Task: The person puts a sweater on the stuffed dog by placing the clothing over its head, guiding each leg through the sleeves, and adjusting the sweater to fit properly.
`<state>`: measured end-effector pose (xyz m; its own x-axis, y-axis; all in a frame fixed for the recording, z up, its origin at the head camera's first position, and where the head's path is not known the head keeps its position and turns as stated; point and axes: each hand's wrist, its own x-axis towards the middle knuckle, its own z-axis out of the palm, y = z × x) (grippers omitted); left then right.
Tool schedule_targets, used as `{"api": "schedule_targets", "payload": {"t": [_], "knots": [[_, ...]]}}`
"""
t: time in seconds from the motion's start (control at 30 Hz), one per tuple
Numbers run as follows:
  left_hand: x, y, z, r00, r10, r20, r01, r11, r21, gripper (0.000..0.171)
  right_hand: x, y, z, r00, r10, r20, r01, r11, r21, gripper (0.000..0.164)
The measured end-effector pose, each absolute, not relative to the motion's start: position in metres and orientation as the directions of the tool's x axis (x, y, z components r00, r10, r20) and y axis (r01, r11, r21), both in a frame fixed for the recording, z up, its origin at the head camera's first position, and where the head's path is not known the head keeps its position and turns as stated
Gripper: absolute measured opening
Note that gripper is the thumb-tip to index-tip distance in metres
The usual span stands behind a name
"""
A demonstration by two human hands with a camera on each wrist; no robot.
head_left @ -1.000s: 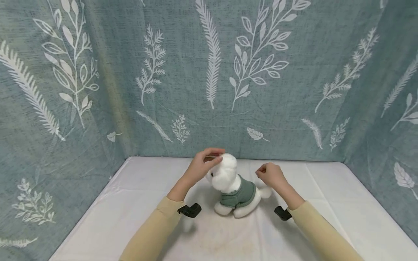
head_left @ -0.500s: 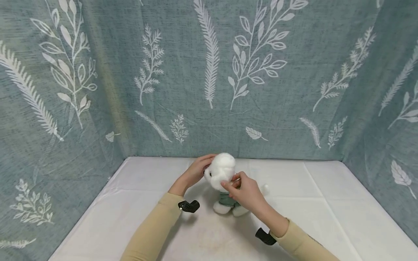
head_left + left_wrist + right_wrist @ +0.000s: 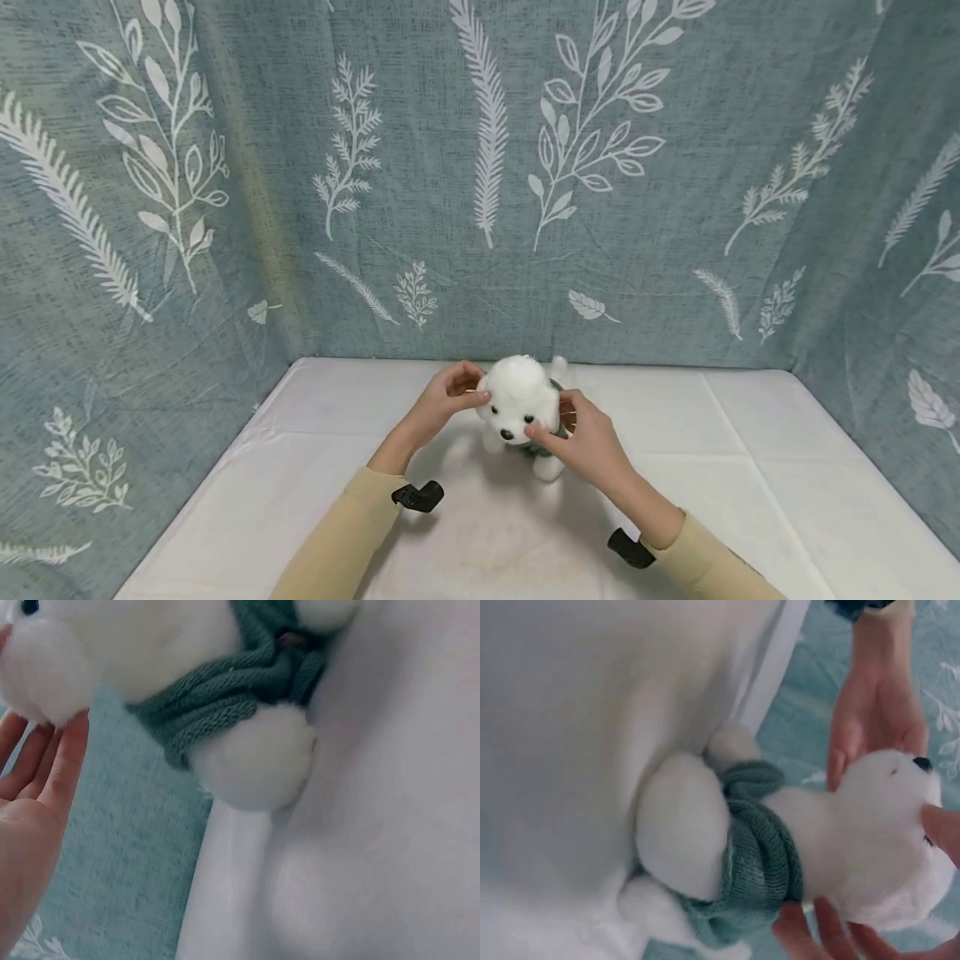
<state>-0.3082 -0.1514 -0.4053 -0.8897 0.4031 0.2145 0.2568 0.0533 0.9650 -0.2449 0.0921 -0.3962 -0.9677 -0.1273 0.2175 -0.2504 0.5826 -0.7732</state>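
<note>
A white plush dog stands on the white cloth, its face turned to the head camera. It wears a green knitted sweater, which the head mostly hides in the head view. My left hand holds the side of the head at the left, thumb in front and fingers partly behind; in the left wrist view its fingertips touch the white fur. On the other side my right hand grips the head, thumb by the muzzle. The right wrist view has its other fingers near the sweater's collar.
A white cloth covers the table. Blue-green curtains with white leaf prints stand behind the table and along both sides. A black wrist camera sits at the left wrist, another wrist camera at the right.
The plush dog has turned from facing left to facing the head camera, its tail now at the back. My right hand has come from beside the tail to the dog's head.
</note>
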Motion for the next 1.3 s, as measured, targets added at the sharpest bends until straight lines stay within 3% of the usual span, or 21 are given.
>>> {"api": "schedule_targets", "payload": {"t": [0.27,0.5,0.8,1.17,1.3], "knots": [[-0.289,-0.133,-0.402,-0.901,0.354,0.252,0.299,0.084,0.951,0.038,-0.255,0.118,-0.400,-0.955,-0.202,0.216,-0.288,0.467,-0.836,0.063],[-0.264,-0.115,-0.388,-0.908,0.306,0.286,0.329,0.098,0.939,0.040,-0.263,0.141,-0.397,-0.950,-0.289,0.120,-0.226,0.366,-0.903,0.062],[-0.256,-0.107,-0.385,-0.915,0.253,0.315,0.345,0.082,0.935,0.039,-0.268,0.146,-0.393,-0.938,-0.331,0.102,-0.224,0.356,-0.907,0.064],[-0.272,-0.127,-0.400,-0.913,0.330,0.238,0.294,0.130,0.947,0.047,-0.267,0.157,-0.391,-0.938,-0.324,0.120,-0.253,0.406,-0.878,0.060],[-0.269,-0.149,-0.395,-0.899,0.302,0.318,0.413,0.339,0.846,0.049,-0.264,0.178,-0.390,-0.941,-0.290,0.172,-0.307,0.526,-0.793,0.056]]}}
